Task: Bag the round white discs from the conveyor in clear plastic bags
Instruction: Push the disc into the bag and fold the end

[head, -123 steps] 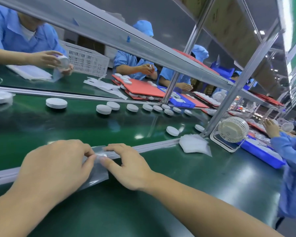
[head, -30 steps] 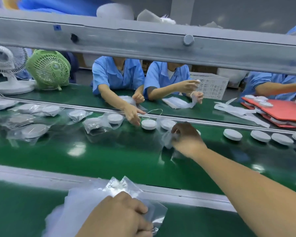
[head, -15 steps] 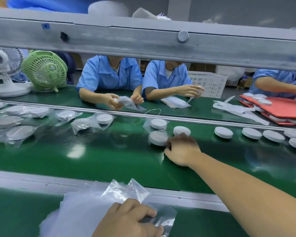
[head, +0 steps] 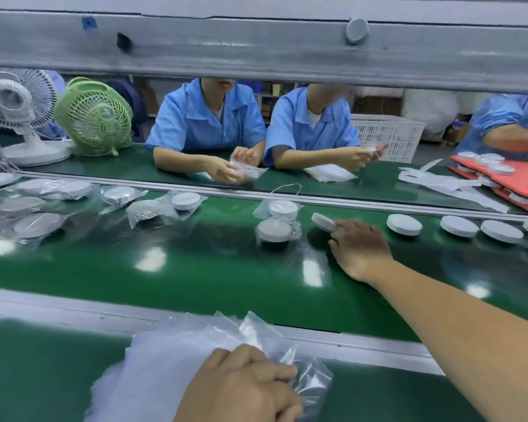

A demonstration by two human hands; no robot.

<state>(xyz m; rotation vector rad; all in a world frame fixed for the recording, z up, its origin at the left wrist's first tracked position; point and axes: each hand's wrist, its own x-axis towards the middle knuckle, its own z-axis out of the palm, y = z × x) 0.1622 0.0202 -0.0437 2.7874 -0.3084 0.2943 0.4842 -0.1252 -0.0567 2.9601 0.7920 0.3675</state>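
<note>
Green glossy belt, the conveyor (head: 195,269), runs left to right between two metal rails, with a grey beam (head: 256,47) crossing overhead. Beyond it lies a second green worktop (head: 134,166) where three people in blue smocks sit, the rightmost only partly in view. Two fans stand at the far left, one white (head: 16,102) and one green (head: 93,115). One white basket (head: 387,135) sits behind the workers, and red trays (head: 518,178) lie at the right edge.

The right hand (head: 360,248) reaches onto the belt, and its fingertips pinch one white disc (head: 323,222), tilted with its far edge raised. At least four bare discs (head: 404,224) lie in a row to its right. Two bagged discs (head: 275,231) rest just to its left, and more bagged ones sit further left, too blurred to count.

On the near green surface the left hand (head: 241,385), its fingers curled, grips a stack of clear bags (head: 180,360).
</note>
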